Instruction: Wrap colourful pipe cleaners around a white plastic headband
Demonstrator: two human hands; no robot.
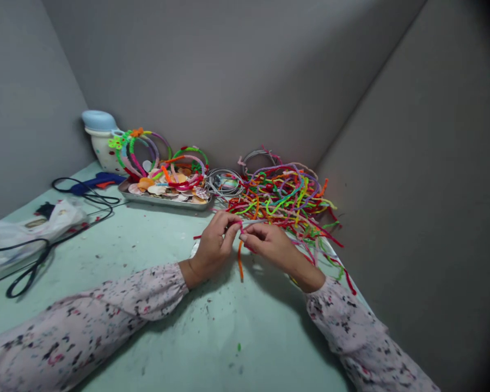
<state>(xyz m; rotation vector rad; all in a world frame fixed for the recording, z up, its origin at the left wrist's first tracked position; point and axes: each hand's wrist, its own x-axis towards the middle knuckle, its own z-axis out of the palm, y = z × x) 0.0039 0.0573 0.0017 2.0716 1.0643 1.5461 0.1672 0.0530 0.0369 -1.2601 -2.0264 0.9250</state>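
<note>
My left hand (214, 242) is closed in a pinch, thumb and forefinger on a pink pipe cleaner (241, 226). Close beside it, my right hand (275, 247) pinches the same pink piece lower down. A thin grey band (253, 221) shows just behind my fingers; whether either hand grips it is hard to see. Below the fingertips an orange pipe cleaner (240, 264) points down toward the table; its upper end is hidden. Past my right hand lies a tangled heap of coloured pipe cleaners (288, 193).
A metal tray (167, 202) holds shells and fuzzy headbands (141, 152). Coiled grey wire hoops (225, 182) lie beside it. Left stand a blue-lidded white container (102, 144), a blue tool (93, 182), a black cable (44, 250) and a plastic bag (61, 218). Grey walls enclose the table (212, 337).
</note>
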